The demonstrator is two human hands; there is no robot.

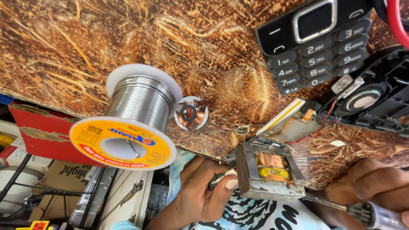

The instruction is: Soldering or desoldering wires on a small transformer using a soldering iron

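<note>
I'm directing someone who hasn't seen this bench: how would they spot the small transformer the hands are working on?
Start at the big spool of solder wire on the brown worktop, then move right along the near edge. The transformer sits there between the left hand and the right hand holding a screwdriver. Unlike the black phone keypad behind it, it is a grey metal block with copper windings and yellow tape.

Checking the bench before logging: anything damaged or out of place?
Yes. The phone lies opened, its keypad front detached and speaker and red wires exposed. The transformer overhangs the table edge, steadied by the left hand; the right hand holds a screwdriver.
</note>
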